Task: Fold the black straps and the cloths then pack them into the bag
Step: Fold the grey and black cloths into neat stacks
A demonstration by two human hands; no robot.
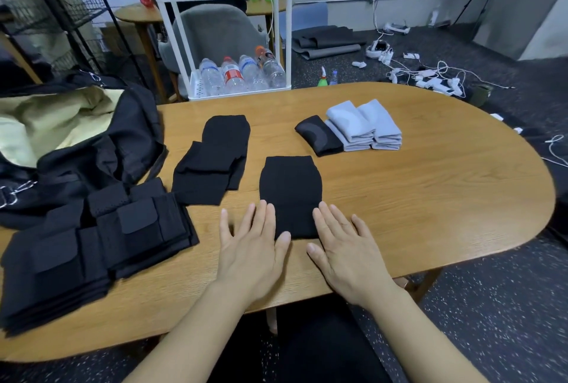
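In the head view we had both hands flat with straight fingers at the near end of a black cloth (290, 189) on the table (430, 198): the left hand (252, 247) lay on its near left corner and the right hand (347, 247) on its near right corner, neither gripping anything. We judged that the cloth could slip on the smooth wood and fold crooked if one hand pushed harder than the other. The open bag (76, 136) and the straps (92, 244) lay well to the left, with more black cloths (212, 161) between, so a careless reach could disturb these, or the folded pile (359, 127) at the far side.
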